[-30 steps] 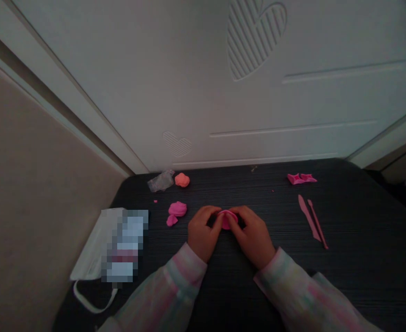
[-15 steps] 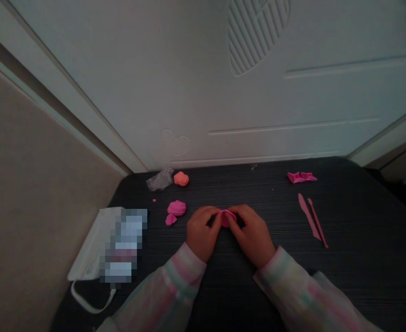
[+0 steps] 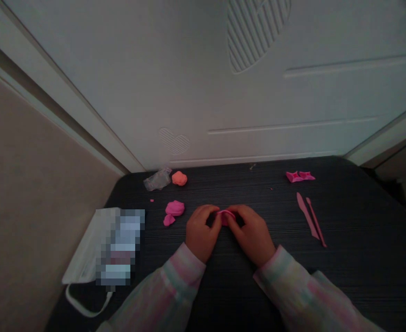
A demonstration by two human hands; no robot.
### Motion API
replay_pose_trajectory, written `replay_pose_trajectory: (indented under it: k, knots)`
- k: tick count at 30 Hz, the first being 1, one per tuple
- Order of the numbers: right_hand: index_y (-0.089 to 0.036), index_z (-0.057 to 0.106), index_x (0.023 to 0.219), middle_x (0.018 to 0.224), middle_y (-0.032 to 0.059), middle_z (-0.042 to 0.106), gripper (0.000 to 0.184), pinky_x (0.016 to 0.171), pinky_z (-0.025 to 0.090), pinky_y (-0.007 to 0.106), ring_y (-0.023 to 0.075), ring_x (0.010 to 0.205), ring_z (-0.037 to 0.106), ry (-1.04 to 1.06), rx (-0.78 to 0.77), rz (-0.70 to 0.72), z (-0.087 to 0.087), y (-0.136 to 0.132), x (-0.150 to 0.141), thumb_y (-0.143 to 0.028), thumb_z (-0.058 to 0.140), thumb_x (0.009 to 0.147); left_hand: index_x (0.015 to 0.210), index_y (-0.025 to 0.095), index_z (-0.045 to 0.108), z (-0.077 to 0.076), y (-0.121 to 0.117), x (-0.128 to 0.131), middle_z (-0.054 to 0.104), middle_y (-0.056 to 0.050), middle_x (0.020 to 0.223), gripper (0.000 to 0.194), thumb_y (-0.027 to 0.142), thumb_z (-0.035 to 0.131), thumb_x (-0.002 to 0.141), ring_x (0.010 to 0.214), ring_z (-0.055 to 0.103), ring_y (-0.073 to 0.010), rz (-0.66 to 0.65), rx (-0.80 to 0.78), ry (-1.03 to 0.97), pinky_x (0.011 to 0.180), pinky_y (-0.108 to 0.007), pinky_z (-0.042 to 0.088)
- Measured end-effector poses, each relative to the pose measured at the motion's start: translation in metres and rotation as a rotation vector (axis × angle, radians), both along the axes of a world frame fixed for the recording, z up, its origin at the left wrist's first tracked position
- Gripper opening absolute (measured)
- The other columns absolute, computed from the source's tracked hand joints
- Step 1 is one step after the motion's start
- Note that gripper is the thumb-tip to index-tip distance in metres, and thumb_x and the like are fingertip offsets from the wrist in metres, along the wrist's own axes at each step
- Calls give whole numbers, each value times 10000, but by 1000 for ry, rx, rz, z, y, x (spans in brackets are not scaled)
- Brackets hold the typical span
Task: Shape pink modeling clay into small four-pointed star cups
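Between my two hands is a small flattened piece of pink modelling clay [image 3: 225, 218], its upper edge curved. My left hand [image 3: 203, 230] pinches its left side between thumb and fingers. On the other side my right hand [image 3: 253, 233] grips it the same way, with the thumb over its front. Fingers cover much of the piece. To the left of my hands lies a larger lump of pink clay [image 3: 175, 208] with a smaller bit [image 3: 169, 220] against it.
Behind sit an orange clay lump [image 3: 179, 178] and a clear plastic bag [image 3: 158, 180]. At right lie shaped pink clay pieces [image 3: 300, 176], a pink plastic knife [image 3: 307, 214] and a thin pink stick tool [image 3: 316, 222]. A blurred phone-like device [image 3: 122, 246] with a cable rests on a white item [image 3: 83, 249].
The pinched clay has tipped slightly, showing less of its face between my hands. Both hands keep their grip in nearly the same place. The camera view has shifted a little.
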State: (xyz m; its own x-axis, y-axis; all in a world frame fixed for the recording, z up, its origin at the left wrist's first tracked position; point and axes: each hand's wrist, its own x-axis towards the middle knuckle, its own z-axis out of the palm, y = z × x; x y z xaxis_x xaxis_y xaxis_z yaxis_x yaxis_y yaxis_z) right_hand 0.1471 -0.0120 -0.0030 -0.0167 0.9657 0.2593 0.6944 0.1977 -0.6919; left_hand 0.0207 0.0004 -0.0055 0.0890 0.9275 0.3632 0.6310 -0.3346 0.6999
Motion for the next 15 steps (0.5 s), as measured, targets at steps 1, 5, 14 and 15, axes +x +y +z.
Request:
replay_pose_trajectory:
  k: [1,5,14,15]
  knots:
    - [-178,563,784,773,36,618,119,675,430,298,154,718,546,-1,-3,4,0,0,0,-238,461,778,759,141,595,0,0,0,631,-32,756,72,157,553,703,724,580,-132,2,4,1,665,-260,474]
    - [-174,564,783,765,37,617,124,677,430,298,154,716,546,-7,-12,6,-1,0,1,-239,458,778,734,149,592,-1,0,0,628,-22,738,58,169,539,720,718,578,-125,-18,38,16,675,-254,470]
    - [-169,566,791,744,41,606,144,661,430,298,152,690,538,-21,-1,23,1,-1,0,-268,461,776,701,158,597,0,1,-2,635,-21,704,88,174,518,738,698,570,-135,-43,82,45,673,-282,466]
    - [-170,565,789,738,39,603,143,658,430,296,151,687,537,-22,7,25,1,-1,0,-266,460,776,700,157,596,1,1,-2,635,-22,705,89,174,519,739,701,569,-136,-44,82,48,674,-284,464]
